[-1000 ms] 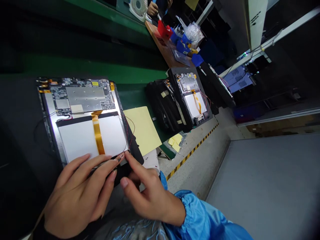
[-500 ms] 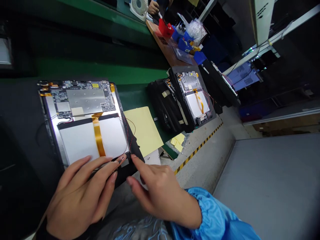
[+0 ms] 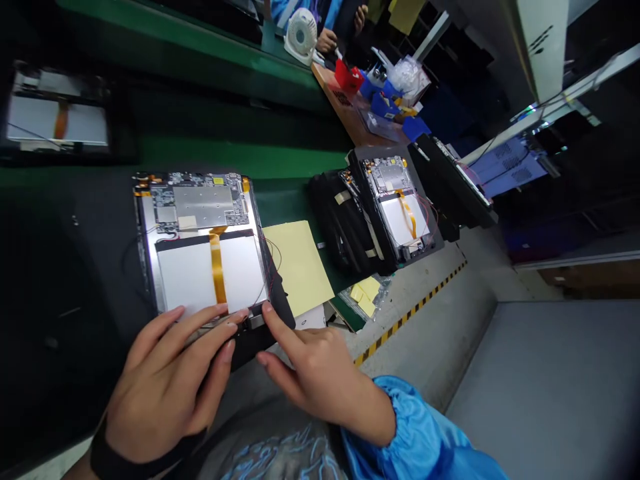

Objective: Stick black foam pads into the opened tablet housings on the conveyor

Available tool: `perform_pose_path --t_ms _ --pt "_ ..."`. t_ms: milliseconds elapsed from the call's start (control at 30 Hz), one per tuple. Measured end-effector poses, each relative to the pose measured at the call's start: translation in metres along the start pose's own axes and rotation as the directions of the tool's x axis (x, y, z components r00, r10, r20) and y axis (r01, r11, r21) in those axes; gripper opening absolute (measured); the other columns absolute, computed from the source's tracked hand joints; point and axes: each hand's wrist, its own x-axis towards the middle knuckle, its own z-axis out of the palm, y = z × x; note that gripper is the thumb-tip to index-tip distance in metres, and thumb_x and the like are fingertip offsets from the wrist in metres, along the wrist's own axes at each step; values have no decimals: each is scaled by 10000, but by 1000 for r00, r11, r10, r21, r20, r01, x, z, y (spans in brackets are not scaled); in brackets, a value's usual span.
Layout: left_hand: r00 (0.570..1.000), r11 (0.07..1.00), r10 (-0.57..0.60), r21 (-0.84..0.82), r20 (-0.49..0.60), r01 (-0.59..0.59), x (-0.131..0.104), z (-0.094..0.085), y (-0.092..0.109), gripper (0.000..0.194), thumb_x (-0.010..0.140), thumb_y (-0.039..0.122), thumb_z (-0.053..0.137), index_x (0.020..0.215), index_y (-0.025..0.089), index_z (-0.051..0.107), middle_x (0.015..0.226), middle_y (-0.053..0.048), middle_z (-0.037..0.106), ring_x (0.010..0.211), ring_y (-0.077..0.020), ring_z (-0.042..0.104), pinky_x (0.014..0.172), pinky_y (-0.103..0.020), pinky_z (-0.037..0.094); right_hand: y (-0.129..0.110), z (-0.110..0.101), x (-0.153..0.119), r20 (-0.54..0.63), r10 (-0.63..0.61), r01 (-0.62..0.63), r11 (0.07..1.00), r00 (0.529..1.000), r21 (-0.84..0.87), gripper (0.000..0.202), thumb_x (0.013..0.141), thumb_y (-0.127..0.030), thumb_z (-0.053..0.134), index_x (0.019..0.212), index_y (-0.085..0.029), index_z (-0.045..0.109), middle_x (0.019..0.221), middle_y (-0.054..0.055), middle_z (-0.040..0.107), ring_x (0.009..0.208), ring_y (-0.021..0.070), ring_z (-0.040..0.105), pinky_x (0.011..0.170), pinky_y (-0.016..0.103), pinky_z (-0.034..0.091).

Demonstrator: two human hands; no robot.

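An opened tablet lies on a black mat, its circuit board and metal shield exposed. Below the board is a white battery, crossed by an orange flex cable. My left hand rests with fingers spread along the tablet's lower edge, covering part of it. At the lower right corner, beside a small grey part, my right hand touches with its stretched index finger; the thumb is apart. Thin red wires loop from the tablet's right side. Neither hand visibly grips anything.
A yellow sheet lies right of the tablet. Beyond it are stacked black foam pieces and another opened tablet. A third opened tablet is at far left. A co-worker's hand shows near a white fan.
The view has shifted left, bringing the far-left tablet more fully into sight. My hands stay at the tablet's lower edge, with the right index finger still at the corner.
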Motion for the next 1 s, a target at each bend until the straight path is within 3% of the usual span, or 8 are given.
perform_pose_path --t_ms 133,233,400,533,633,767,1000 --pt "999 999 -42 14 14 42 -7 -7 -1 203 970 117 584 1159 181 623 1053 -69 780 974 -222 712 1050 -409 448 6 0 5 -146 28 1 981 989 192 326 1082 -277 482 1258 -95 687 917 79 829 671 158 767 583 267 533" --pt "999 996 -39 85 -10 40 -6 -8 5 184 960 120 623 1138 166 626 1015 -76 781 918 -218 714 1002 -409 471 9 0 13 -196 22 38 954 980 296 228 1048 -202 542 1176 -149 723 994 58 834 801 154 796 713 240 587" --pt "999 980 -4 198 -38 11 2 1 15 187 963 106 641 1139 169 634 927 -44 782 867 -207 718 885 -400 487 21 4 32 -106 -25 56 953 994 299 224 1036 -188 537 1135 -165 737 978 60 823 824 161 785 744 241 579" --pt "997 951 72 302 6 -71 -1 5 12 246 931 114 683 1167 178 656 948 -48 791 882 -214 722 868 -407 487 35 -2 46 -3 -168 165 966 986 199 227 1032 -182 517 1071 -167 741 867 49 771 746 154 721 661 244 505" --pt "998 947 54 319 -13 -48 -6 5 11 244 926 101 678 1161 165 667 966 -60 794 890 -217 725 859 -408 485 44 -11 57 76 -310 298 945 948 135 253 1030 -161 497 1111 -176 736 827 31 718 730 151 667 612 255 434" --pt "998 935 55 352 -40 -38 -7 7 14 235 915 79 686 1141 142 670 940 -66 794 869 -214 719 846 -410 483 53 -20 71 163 -477 462 878 863 126 270 1044 -169 489 1156 -165 734 813 25 695 719 151 634 606 278 387" --pt "994 940 48 342 -96 -12 -9 15 18 242 893 40 685 1121 121 673 961 -82 785 879 -223 706 862 -428 481 58 -21 79 216 -548 523 836 808 163 263 1041 -161 452 1098 -135 707 828 51 711 718 162 621 632 277 420"
